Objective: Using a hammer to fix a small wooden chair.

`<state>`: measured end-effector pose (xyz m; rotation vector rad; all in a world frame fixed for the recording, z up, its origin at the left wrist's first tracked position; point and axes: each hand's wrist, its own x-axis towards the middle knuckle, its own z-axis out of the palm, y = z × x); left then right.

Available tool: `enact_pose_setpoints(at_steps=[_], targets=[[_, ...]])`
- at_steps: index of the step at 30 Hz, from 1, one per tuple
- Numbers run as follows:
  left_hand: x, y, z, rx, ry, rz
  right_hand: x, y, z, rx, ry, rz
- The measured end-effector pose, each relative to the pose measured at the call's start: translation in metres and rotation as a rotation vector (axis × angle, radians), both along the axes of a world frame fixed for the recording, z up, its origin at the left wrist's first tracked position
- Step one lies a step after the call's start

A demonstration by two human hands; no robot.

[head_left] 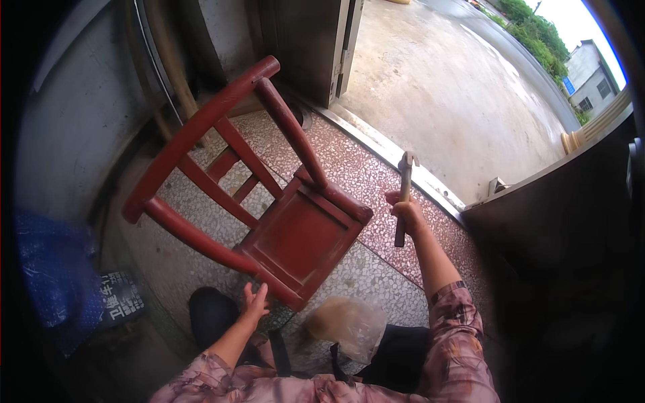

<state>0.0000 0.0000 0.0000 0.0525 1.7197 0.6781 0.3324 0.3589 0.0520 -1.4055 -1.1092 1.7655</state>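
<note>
A red wooden chair (pixel 299 232) stands before me, its curved backrest with slats toward the far left. Worn, lighter patches show along the seat's edges. Beside the seat's near corner is my left hand (pixel 254 305), its fingers apart and nothing in them; I cannot tell whether the fingertips touch the wood. To the right of the chair my right hand (pixel 410 213) grips a hammer (pixel 406 178) by its handle. The metal head points up and away from me, and the dark handle end sticks out below my fist.
A clear plastic bag (pixel 353 326) with something pale inside lies near my legs. Blue sheeting (pixel 54 269) and a dark printed bag (pixel 121 297) are at the left. Long poles (pixel 171 64) lean by the wall. A doorway sill (pixel 396 161) borders the concrete outside.
</note>
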Motion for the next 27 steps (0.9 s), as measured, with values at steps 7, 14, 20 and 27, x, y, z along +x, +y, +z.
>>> enact_pose_setpoints(at_steps=[7, 14, 20, 27], targets=[[-0.001, 0.043, -0.029, 0.311, 0.337, 0.164, -0.027, -0.031, -0.031, -0.093, 0.036, 0.080], [-0.135, 0.073, -0.021, 0.380, 0.721, -0.184, -0.047, -0.101, -0.062, -0.325, 0.357, -0.080], [-0.044, 0.080, 0.056, 0.764, 1.220, -0.617, -0.028, -0.138, -0.069, -0.413, 0.705, -0.381], [0.029, 0.140, 0.046, 0.923, 1.071, -1.151, -0.036, -0.180, -0.071, -0.433, 0.708, -0.470]])
